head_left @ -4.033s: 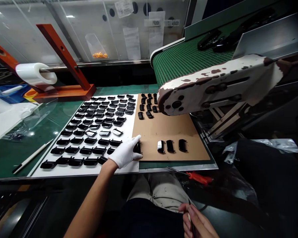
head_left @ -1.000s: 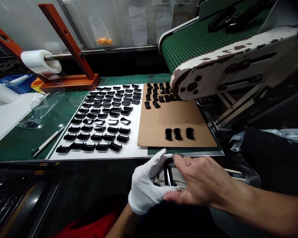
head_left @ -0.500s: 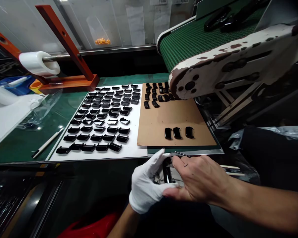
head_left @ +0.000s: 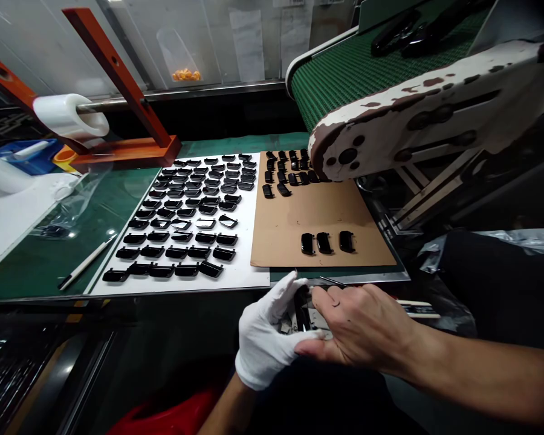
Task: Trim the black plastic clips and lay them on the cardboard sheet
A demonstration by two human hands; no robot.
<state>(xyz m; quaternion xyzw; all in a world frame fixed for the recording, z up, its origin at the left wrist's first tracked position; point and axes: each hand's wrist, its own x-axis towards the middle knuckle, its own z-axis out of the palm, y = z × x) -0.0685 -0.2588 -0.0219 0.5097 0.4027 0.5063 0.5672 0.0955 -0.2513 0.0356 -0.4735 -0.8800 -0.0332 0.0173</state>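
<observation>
My left hand, in a white glove, is closed round a small glossy black plastic part just in front of the table edge. My bare right hand is wrapped round a slim tool. Its pale handle shows behind the hand, while a thin dark tip sticks out on the left; the fingers hide its middle. The right thumb meets the gloved thumb below the part. Three similar black parts lie in a row on a brown cardboard sheet just beyond my hands.
Rows of black parts cover a white sheet at left. More parts crowd the cardboard's far end. A green conveyor belt overhangs the right side. An orange stand with a film roll and a pen are leftward.
Both hands stay together at the black part, having shifted only slightly. The tool's handle end has moved a little to the left. The parts on the table have not moved.
</observation>
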